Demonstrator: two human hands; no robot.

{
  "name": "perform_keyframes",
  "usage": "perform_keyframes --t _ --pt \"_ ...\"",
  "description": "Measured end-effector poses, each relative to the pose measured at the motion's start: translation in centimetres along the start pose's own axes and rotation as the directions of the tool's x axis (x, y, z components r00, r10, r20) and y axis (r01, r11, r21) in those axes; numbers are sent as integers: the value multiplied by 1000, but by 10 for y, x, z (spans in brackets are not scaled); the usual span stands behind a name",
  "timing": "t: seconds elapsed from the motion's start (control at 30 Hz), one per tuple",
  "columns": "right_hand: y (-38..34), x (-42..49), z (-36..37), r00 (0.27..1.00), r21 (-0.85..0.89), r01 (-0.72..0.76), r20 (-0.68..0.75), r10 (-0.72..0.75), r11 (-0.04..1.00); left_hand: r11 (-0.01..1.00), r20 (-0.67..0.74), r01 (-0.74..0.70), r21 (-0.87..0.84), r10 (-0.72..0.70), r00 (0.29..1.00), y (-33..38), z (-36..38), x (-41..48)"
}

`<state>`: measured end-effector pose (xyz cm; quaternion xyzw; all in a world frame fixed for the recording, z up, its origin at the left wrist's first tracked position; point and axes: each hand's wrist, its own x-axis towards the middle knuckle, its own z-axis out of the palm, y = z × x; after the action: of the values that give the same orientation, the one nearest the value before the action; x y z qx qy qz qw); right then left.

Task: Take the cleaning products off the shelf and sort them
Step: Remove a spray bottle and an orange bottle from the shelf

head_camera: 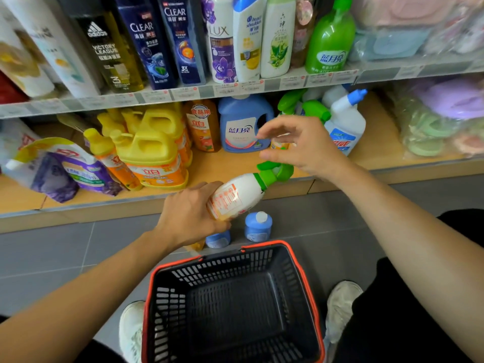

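Closest in, a black basket (307, 284) with a red rim sits on the floor (52, 258) between two pale shoes (340, 307), with nothing in it. Just above its far rim the left grip (188, 218) is clenched round the base of a white spray bottle (235, 196), which is tilted with its green trigger head pointing away from the basket. The right grip (301, 145) hovers just over that trigger head, fingers loose and spread, grasping nothing that I can see. Two small blue-capped containers (258, 226) stand on the floor just beyond the basket, one half hidden by the left grip.

By my reading the sorting has barely begun: one bottle is off the shelf and in hand, and two items are set down. Beyond the basket the lower shelf (222, 166) carries most of what is left: yellow jugs (149, 148) and refill pouches (65, 166) to the left, a blue detergent jug (243, 127) straight ahead, a white bottle with a blue nozzle (345, 124) to the right. Higher up, shampoo bottles (146, 48) line an upper shelf (183, 94). Grey tiles cover the floor; it looks like a shop aisle.
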<state>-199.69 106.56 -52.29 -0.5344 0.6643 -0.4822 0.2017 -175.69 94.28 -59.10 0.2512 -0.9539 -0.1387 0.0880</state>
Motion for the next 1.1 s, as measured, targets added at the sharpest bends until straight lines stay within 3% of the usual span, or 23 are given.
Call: perform_keyframes --t 0.2,0.33,0.47,0.53,0.63,0.77,1.1 --pt "7 -2 -11 998 33 -42 47 40 999 996 -50 9 -90 -14 999 -8 -5 0" --pt "5 -2 -8 994 204 -87 78 73 975 983 7 -13 -183 15 1000 -9 -9 3" --pt "-3 -3 -4 953 526 -264 274 133 808 943 90 -73 -324 108 990 -13 -14 7" --pt "-3 -3 -2 934 590 -302 340 109 749 936 104 -88 -342 131 986 -15 -15 8" --pt "-5 -5 -1 895 586 -367 435 102 722 936 89 -118 -331 155 984 -18 -14 7" --pt "-9 -8 -1 866 532 -366 496 69 764 937 76 -137 -321 169 983 -20 -13 5" --pt "-13 -9 4 902 586 -283 431 3 760 947 9 -147 -286 156 988 -22 -14 6"
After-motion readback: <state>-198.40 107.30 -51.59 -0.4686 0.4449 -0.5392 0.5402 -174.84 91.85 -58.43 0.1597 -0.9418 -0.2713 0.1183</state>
